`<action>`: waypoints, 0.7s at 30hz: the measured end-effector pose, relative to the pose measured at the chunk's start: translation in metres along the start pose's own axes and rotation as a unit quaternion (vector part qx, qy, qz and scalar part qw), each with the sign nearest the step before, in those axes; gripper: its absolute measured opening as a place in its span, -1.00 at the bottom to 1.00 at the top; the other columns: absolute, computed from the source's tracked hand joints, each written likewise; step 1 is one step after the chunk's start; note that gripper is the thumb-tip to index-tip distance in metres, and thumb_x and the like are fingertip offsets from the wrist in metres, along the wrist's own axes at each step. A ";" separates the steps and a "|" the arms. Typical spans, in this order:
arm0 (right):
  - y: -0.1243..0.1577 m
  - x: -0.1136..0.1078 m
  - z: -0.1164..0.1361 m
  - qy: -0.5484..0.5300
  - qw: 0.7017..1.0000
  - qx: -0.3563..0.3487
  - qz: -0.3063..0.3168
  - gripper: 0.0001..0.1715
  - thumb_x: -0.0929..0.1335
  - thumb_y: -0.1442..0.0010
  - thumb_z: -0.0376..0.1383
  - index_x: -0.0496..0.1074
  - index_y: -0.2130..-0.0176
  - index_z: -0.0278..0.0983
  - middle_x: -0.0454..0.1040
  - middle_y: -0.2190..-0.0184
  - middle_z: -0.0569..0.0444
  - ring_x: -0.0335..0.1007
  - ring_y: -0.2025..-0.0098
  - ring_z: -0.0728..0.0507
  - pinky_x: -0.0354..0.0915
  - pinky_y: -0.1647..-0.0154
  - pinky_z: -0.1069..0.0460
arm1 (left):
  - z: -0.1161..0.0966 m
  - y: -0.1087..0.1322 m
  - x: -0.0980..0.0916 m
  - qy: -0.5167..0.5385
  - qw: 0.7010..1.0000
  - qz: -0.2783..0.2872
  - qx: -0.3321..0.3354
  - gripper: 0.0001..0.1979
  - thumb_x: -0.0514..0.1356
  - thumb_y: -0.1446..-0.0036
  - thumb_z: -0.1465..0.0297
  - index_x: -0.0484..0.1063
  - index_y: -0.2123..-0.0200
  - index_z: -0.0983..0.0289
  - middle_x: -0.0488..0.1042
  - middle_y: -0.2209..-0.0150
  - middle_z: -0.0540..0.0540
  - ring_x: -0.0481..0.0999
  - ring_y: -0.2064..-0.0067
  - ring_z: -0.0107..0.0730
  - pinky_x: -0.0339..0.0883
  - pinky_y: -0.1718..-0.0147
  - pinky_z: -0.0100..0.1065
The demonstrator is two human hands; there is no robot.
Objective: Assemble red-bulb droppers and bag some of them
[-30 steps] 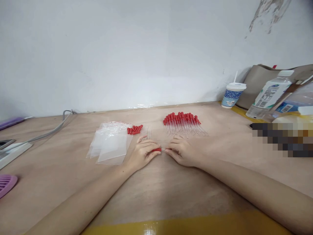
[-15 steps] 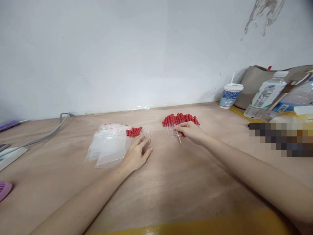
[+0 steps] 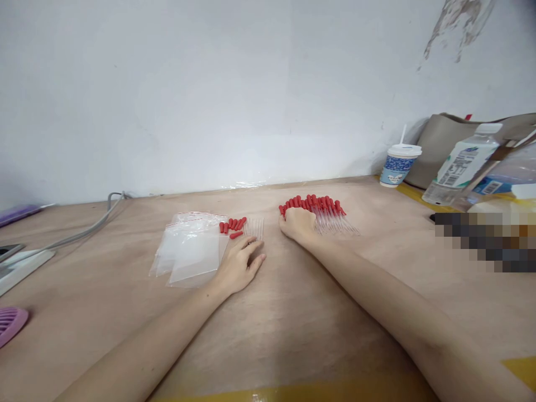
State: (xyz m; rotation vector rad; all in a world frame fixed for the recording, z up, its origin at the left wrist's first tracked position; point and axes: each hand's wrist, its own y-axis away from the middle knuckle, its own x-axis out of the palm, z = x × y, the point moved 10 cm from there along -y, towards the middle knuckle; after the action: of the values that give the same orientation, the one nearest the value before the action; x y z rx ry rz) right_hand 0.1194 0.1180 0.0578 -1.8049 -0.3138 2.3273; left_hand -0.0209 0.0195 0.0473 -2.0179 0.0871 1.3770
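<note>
Several red-bulbed clear droppers [image 3: 330, 209] lie side by side in a fan at the right of centre. My right hand [image 3: 298, 224] is over the left end of that row, its fingers curled down, and whatever is under them is hidden. Left of centre are several loose red rubber bulbs [image 3: 237, 224], with thin clear glass tubes [image 3: 254, 228] just to their right. My left hand [image 3: 242, 262] rests at the near end of the tubes, fingers apart. Clear zip bags [image 3: 195, 254] lie overlapped left of it.
A blue and white cup [image 3: 398, 166], a tilted plastic bottle [image 3: 464, 164] and a grey bag [image 3: 433, 137] stand at the back right. A grey cable [image 3: 94, 223] and a pink slatted object [image 3: 12, 325] are at the left.
My right hand has moved left over the row's end, and the dropper it pinched is out of sight. One red bulb near my left hand now lies apart, nearer me.
</note>
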 end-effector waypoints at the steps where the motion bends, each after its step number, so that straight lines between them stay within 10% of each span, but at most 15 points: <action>1: -0.001 0.002 0.000 0.001 1.000 0.002 0.001 -0.64 0.21 -0.16 -0.22 0.50 0.31 -0.37 0.50 0.33 -0.21 0.45 0.26 -0.25 0.25 0.33 -0.04 | -0.001 0.000 -0.001 -0.002 1.000 -0.006 0.004 -0.69 0.09 -0.15 0.31 0.41 0.07 0.30 0.39 0.02 0.24 0.35 -0.03 -0.11 0.28 0.01 -0.05; 21: 0.023 0.018 0.019 -0.092 0.994 -0.036 0.041 -0.79 0.25 -0.07 -0.21 0.46 0.41 -0.18 0.50 0.37 0.06 0.41 0.27 -0.18 0.22 0.34 -0.01 | 0.053 -0.001 -0.020 0.014 0.993 -0.076 -0.084 -0.86 0.08 -0.09 0.42 0.44 0.32 0.24 0.32 0.32 0.08 0.40 0.35 -0.34 0.38 0.35 -0.28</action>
State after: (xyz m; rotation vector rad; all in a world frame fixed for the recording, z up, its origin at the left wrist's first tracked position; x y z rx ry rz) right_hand 0.0961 0.0994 0.0388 -1.6651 -0.3604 2.5773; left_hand -0.0716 0.0437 0.0540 -2.1345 -0.1718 1.2971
